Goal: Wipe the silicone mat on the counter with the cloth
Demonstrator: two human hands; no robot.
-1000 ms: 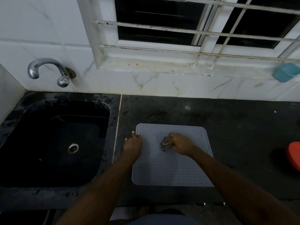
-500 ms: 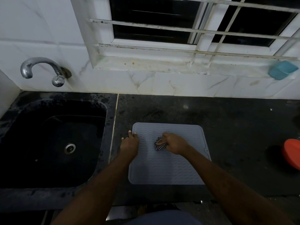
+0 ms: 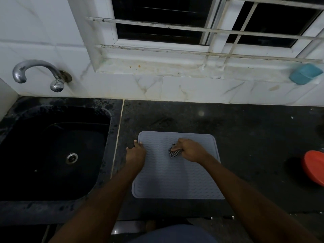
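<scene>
A grey ribbed silicone mat [image 3: 175, 179] lies flat on the dark counter [image 3: 245, 137], right of the sink. A small bunched black-and-white checked cloth [image 3: 174, 153] sits on the mat's upper middle. My right hand [image 3: 190, 150] grips the cloth and holds it down on the mat. My left hand [image 3: 135, 152] rests on the mat's upper left edge, fingers curled over the rim and touching the counter beside it.
A black sink [image 3: 52, 155] with a steel drain lies to the left, under a chrome tap [image 3: 36, 72] on the tiled wall. A red object [image 3: 314, 169] sits at the counter's right edge. A blue soap dish [image 3: 306, 73] rests on the window ledge.
My right hand with the cloth has shifted a little over the mat's upper middle. My left hand stays at the mat's left edge. The camera view has drifted slightly.
</scene>
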